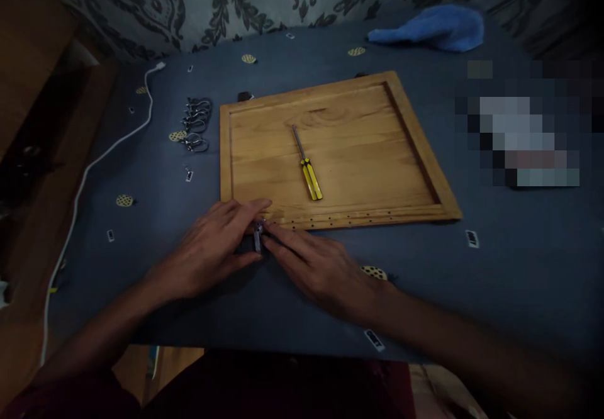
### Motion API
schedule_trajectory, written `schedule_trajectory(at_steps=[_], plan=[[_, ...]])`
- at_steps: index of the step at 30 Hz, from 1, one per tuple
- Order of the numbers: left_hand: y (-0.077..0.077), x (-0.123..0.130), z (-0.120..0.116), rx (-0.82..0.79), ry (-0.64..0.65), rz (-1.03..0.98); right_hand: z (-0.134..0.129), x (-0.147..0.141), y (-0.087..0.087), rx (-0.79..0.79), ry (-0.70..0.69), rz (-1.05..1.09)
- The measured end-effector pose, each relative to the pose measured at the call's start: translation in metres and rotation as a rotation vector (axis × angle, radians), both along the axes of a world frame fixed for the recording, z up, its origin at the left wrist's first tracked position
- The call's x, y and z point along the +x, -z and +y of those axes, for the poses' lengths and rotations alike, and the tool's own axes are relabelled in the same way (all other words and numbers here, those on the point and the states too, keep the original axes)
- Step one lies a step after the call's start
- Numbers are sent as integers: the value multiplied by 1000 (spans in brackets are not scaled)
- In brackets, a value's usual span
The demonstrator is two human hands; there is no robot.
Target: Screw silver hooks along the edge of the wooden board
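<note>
Though small, metal piece (258, 238) within left grip (207, 249)

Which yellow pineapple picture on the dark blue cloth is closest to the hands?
The yellow pineapple picture peeking out past the wrist of the right hand. The other pineapple pictures are farther away.
</note>
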State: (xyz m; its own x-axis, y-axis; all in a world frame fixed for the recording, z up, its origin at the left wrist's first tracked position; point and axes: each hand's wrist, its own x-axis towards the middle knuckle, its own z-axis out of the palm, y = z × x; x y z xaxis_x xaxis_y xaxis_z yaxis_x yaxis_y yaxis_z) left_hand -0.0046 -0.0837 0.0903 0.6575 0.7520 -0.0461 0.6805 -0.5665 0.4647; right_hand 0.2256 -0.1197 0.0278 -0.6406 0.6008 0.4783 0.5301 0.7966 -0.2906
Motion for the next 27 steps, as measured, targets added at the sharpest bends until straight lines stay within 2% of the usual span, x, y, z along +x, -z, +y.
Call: schedule_trajectory(at_steps=[15,22,27], plan=[[-1,-1,1,-13,-12,1,0,-2,0,-20,33,-102],[-2,-1,0,-16,-15,16,0,-2,-6,-13,9,-164],[-6,-2,2,-10,15,26,1,-1,-6,-75,-19,-196]])
